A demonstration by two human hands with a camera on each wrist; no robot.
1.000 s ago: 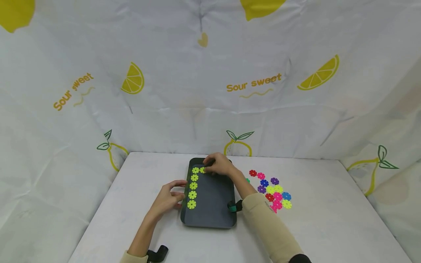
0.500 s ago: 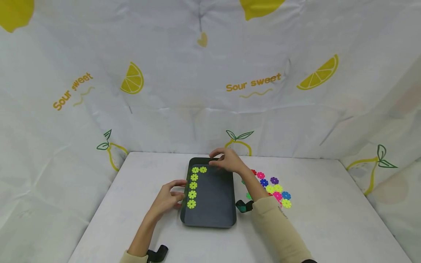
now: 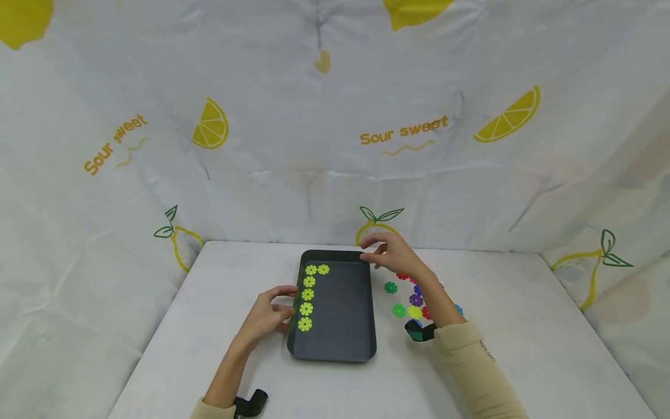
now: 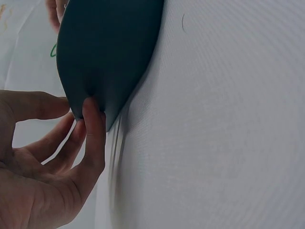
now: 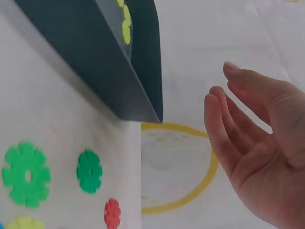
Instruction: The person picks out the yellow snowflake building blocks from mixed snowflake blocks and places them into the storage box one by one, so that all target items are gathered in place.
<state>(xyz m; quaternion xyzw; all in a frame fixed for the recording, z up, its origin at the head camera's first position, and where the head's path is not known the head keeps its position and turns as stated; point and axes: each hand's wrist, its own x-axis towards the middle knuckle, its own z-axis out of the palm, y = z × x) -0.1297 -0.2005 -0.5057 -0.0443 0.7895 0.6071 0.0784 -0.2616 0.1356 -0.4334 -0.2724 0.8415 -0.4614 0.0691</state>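
Observation:
In the head view a dark grey tray (image 3: pixel 340 314) lies on the table. Yellow flower-shaped plastic discs (image 3: pixel 307 295) form a column along its left side, with one more beside the top disc. My left hand (image 3: pixel 267 317) holds the tray's left edge; in the left wrist view its bent fingers (image 4: pixel 94 138) touch the rim and outer wall. My right hand (image 3: pixel 392 254) hovers by the tray's far right corner. Seen in the right wrist view, that hand (image 5: pixel 262 143) has loosely bent fingers with nothing between them.
Loose flower discs in several colours lie right of the tray, among them a green disc (image 3: pixel 399 310) and a purple disc (image 3: pixel 416 299). The right forearm covers part of this pile. A white cloth printed with lemons (image 3: pixel 293 145) hangs behind the table (image 3: pixel 523 349).
My right hand has let go of the second yellow disc in the top row and moved right, to the tray's far right corner. The left hand has stayed at the tray's edge.

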